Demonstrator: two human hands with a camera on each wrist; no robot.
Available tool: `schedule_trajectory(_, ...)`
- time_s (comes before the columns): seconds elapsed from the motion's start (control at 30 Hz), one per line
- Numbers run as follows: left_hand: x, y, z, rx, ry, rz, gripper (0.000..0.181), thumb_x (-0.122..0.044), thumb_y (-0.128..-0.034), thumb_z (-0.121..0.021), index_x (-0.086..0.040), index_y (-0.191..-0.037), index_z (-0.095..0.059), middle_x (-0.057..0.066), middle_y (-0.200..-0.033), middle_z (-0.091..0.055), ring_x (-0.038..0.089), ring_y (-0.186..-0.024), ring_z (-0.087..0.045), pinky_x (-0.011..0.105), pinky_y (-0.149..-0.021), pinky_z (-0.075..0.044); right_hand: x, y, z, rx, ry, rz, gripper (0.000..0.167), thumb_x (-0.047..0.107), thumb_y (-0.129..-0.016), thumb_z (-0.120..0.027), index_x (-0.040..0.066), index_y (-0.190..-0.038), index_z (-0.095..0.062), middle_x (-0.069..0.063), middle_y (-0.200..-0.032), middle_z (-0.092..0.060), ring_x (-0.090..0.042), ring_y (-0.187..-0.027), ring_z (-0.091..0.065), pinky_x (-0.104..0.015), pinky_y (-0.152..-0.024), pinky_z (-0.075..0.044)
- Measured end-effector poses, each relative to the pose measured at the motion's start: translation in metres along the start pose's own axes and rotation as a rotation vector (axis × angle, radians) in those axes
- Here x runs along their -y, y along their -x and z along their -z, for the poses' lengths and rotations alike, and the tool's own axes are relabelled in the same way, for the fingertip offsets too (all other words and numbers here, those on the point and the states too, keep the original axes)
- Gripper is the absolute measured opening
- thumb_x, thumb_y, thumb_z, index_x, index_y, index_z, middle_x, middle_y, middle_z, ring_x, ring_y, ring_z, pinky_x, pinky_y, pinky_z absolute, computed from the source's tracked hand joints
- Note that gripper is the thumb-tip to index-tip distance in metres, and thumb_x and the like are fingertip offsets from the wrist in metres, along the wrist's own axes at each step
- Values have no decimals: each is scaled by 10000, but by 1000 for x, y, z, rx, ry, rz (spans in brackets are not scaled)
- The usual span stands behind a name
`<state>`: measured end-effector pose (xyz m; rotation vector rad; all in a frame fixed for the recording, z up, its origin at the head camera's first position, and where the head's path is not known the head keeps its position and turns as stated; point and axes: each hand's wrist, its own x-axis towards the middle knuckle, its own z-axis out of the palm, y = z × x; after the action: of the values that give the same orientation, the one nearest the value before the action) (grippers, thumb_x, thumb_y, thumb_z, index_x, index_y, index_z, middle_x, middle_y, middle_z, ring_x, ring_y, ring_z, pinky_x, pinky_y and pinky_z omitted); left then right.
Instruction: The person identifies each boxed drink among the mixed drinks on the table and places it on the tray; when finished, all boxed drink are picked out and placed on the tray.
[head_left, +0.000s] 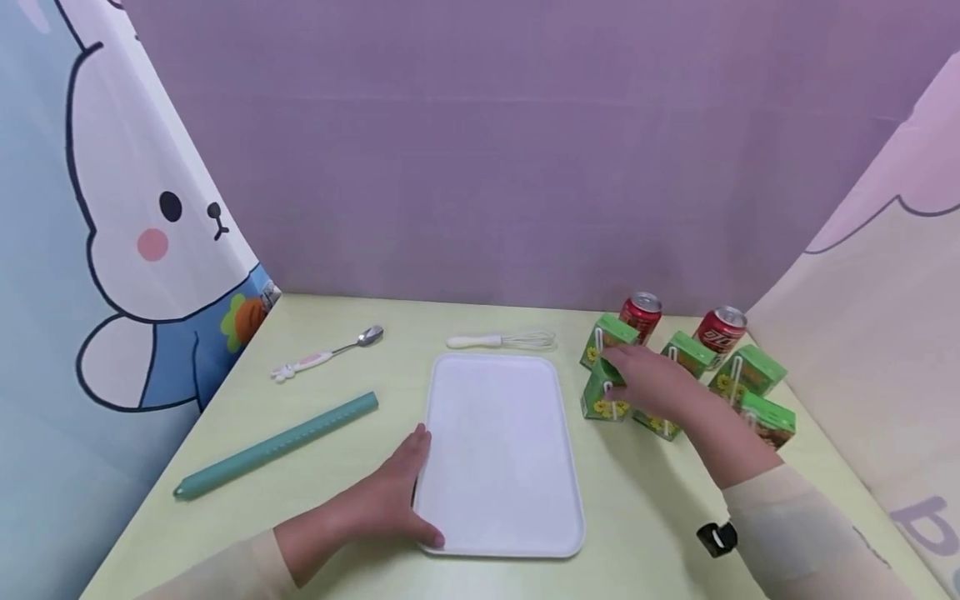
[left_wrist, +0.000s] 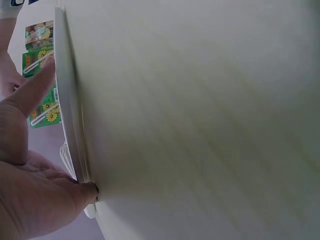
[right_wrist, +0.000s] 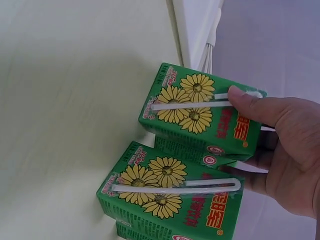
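Steadying tray (head_left: 498,458) nr table's (head_left: 645,533) front edge, L hand (head_left: 386,500) has thumb & fingers spread apart along its left rim, prob. to stop it sliding. Teal rod (head_left: 277,445) lies toward left edge, apart from tray. R hand (head_left: 652,383) has thumb & fingers clamped on green carton (head_left: 598,408) just right of tray; grip's on upper part, prob. b/c neighbours crowd it. Other cartons (head_left: 750,367) cluster toward right edge. Whisk (head_left: 480,341) & spoon (head_left: 313,361) lie nearer back edge; red cans (head_left: 640,315) stand nr far R corner, behind cartons.
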<state>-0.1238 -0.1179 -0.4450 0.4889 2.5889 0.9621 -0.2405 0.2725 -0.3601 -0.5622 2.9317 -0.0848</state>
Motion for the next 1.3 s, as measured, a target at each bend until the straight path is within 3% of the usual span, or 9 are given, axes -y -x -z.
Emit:
schedule_trajectory(0.2,-3,1,0,-16,-32,1,1336,-537,-605,-884,29,-1553,-132,204,-1640,-71,362,-1513,-92,539,-1195,-200,-2,1,7,-10,-24,-21,675,378,-858,-752,74,-1410,-507,-142,-1358,-582,-358,-1239,-552,-588,-966,-474)
schedule_trajectory(0.43,-5,3,1,-22,-54,28,1271,-497,-637,-879,16,-1552,-162,182,-1642,-89,341,-1515,-106,518,-1196,-213,14,-8,25,-68,-11,25,667,406,-884,-717,95,-1429,-494,-147,-1398,-538,-351,-1263,-518,-577,-974,-473)
schedule_trajectory(0.73,-2,5,3,-2,-82,15,1337,-597,-594,-865,13,-1554,-162,174,-1645,-81,333,-1517,-106,517,-1191,-231,62,-34,30,-137,22,124,601,403,-893,-708,139,-1403,-532,-79,-1237,-600,-248,-1066,-582,-454,-886,-528)
schedule_trajectory(1.07,0,5,5,51,-140,4,1400,-648,-552,-861,17,-1555,-146,182,-1646,-67,333,-1518,-99,519,-1185,-248,108,-72,14,-165,11,270,612,419,-910,-679,137,-1425,-510,-19,-1119,-591,-150,-923,-557,-342,-777,-517)
schedule_trajectory(1.3,1,10,7,71,-183,4,1401,-688,-557,-832,7,-1559,-142,162,-1648,-84,323,-1519,-102,510,-1188,-248,140,-97,2,-133,17,255,630,433,-915,-666,171,-1456,-481,-19,-1179,-585,-147,-982,-549,-334,-831,-523)
